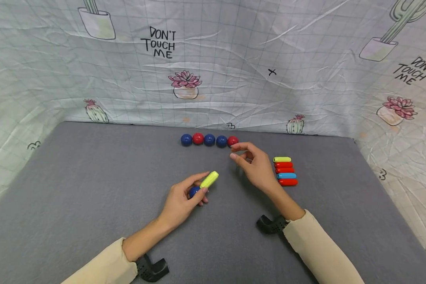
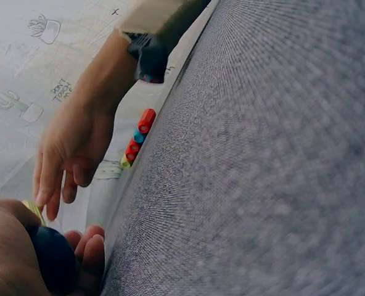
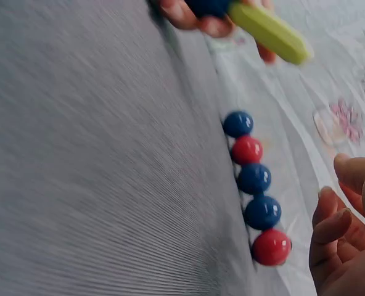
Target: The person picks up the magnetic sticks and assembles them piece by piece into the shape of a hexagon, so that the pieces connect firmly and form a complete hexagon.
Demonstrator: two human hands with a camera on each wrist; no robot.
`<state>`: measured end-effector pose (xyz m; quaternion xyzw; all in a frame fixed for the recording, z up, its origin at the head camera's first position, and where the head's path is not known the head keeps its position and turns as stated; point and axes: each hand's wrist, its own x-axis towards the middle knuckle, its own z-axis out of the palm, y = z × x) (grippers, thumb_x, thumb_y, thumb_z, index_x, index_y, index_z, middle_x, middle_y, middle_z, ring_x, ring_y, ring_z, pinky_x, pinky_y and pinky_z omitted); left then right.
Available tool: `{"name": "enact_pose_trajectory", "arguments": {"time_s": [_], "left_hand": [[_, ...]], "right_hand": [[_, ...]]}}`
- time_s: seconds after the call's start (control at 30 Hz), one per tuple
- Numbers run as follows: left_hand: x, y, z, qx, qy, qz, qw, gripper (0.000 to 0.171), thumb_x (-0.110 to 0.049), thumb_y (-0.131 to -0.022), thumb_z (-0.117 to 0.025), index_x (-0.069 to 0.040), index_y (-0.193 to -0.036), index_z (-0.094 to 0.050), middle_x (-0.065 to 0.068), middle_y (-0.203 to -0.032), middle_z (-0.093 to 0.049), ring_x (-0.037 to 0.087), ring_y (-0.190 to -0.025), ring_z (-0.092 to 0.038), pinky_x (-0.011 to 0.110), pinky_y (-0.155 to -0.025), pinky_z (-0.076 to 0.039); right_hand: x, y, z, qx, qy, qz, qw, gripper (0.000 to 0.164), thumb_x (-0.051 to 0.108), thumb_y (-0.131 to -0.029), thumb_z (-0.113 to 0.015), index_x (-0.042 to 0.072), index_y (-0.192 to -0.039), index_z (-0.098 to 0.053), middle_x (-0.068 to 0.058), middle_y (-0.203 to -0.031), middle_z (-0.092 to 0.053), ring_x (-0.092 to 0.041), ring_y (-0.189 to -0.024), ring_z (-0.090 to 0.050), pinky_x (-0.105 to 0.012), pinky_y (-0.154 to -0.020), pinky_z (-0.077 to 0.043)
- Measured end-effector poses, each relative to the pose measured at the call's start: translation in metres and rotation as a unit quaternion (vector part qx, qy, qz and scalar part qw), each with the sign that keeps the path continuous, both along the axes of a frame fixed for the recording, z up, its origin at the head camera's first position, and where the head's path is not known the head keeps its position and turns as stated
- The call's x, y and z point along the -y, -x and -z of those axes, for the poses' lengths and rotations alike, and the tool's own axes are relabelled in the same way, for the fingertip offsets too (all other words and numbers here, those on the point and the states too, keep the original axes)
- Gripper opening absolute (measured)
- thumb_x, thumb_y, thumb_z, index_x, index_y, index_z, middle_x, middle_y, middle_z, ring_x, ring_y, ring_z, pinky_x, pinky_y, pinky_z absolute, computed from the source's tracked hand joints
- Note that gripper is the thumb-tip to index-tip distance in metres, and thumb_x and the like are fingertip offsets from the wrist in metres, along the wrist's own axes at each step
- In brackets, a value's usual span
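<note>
Over counter [image 1: 110, 197], blue ball [image 1: 193, 192] and yellow rod [image 1: 209, 180] are gripped by left hand [image 1: 179, 203]; joining seems in hand, steady alignment called for. Right hand [image 1: 258, 169] is held loose, nothing gripped. Rods [image 1: 285, 170] are lined up rightward; balls [image 1: 209, 139] are rowed farthest.

Blue ball [image 1: 194, 192] and yellow rod [image 1: 209, 180] held in left hand [image 1: 181, 201], head view centre; rod tilts toward upper right, touching ball. Five-ball row [image 1: 209, 139], blue-red-blue-blue-red, upper centre, right hand [image 1: 257, 167] near its red end. Five parallel rods [image 1: 285, 170] right of centre: yellow, red, red, blue, red.
</note>
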<state>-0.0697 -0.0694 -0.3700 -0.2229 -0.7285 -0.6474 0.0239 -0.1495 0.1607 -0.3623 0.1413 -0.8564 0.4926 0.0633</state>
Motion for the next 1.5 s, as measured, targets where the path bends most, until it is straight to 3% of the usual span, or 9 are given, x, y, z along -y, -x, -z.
{"name": "enact_pose_trajectory", "arguments": {"time_s": [0.13,0.33,0.57,0.77,1.03,1.23,1.5], "left_hand": [[0.0,0.0,0.002,0.001,-0.013,0.001,0.9999,0.036,0.01,-0.091,-0.056,0.01,-0.127,-0.053,0.026,-0.089,-0.062,0.036,-0.069,-0.065,0.039,-0.059,-0.055],[0.001,0.0,0.003,-0.015,-0.014,-0.009,0.9997,0.036,0.013,-0.089,-0.056,0.009,-0.125,-0.054,0.026,-0.095,-0.06,0.035,-0.066,-0.064,0.04,-0.056,-0.053],[0.0,-0.001,0.003,-0.03,-0.02,-0.02,0.9992,0.036,0.015,-0.087,-0.058,0.009,-0.122,-0.056,0.025,-0.093,-0.059,0.032,-0.062,-0.062,0.036,-0.053,-0.052],[0.0,0.001,0.004,-0.056,-0.019,-0.031,0.9978,0.031,0.01,-0.087,-0.062,0.008,-0.118,-0.06,0.017,-0.09,-0.062,0.028,-0.057,-0.058,0.028,-0.051,-0.049],[0.0,0.002,0.006,-0.08,-0.038,-0.036,0.9954,0.031,0.013,-0.083,-0.065,0.009,-0.113,-0.062,0.017,-0.089,-0.064,0.027,-0.058,-0.059,0.029,-0.054,-0.051],[0.001,0.003,0.007,-0.085,-0.037,-0.039,0.9949,0.031,0.014,-0.083,-0.065,0.009,-0.113,-0.062,0.019,-0.091,-0.064,0.028,-0.061,-0.061,0.029,-0.058,-0.052],[0.001,0.003,0.009,-0.082,-0.041,-0.04,0.995,0.03,0.014,-0.083,-0.065,0.01,-0.113,-0.062,0.021,-0.09,-0.064,0.03,-0.061,-0.062,0.03,-0.058,-0.053]], "right_hand": [[-0.001,0.016,0.001,0.005,-0.012,0.04,0.999,0.032,0.034,-0.092,-0.066,0.018,-0.119,-0.062,-0.006,-0.089,-0.062,-0.02,-0.065,-0.053,-0.032,-0.054,-0.041],[0.0,0.031,0.006,0.011,-0.032,0.068,0.997,0.034,0.028,-0.092,-0.066,0.016,-0.124,-0.061,-0.013,-0.108,-0.057,-0.021,-0.073,-0.057,-0.034,-0.057,-0.046],[0.002,0.043,0.016,0.0,-0.062,0.084,0.995,0.034,0.023,-0.091,-0.068,0.015,-0.123,-0.063,-0.01,-0.115,-0.058,-0.021,-0.077,-0.057,-0.032,-0.062,-0.044],[0.003,0.05,0.021,-0.005,-0.08,0.082,0.993,0.036,0.022,-0.09,-0.069,0.013,-0.124,-0.063,-0.01,-0.113,-0.059,-0.021,-0.076,-0.057,-0.031,-0.063,-0.042],[0.005,0.056,0.025,-0.009,-0.067,0.081,0.994,0.038,0.017,-0.089,-0.07,0.012,-0.126,-0.061,-0.009,-0.119,-0.061,-0.02,-0.072,-0.06,-0.03,-0.062,-0.044],[0.007,0.059,0.025,0.0,-0.063,0.081,0.995,0.038,0.014,-0.091,-0.068,0.011,-0.127,-0.059,-0.012,-0.12,-0.062,-0.02,-0.069,-0.066,-0.029,-0.057,-0.046],[0.007,0.059,0.026,0.002,-0.082,0.092,0.992,0.036,0.016,-0.091,-0.068,0.009,-0.125,-0.06,-0.013,-0.115,-0.063,-0.02,-0.067,-0.061,-0.027,-0.057,-0.043]]}}
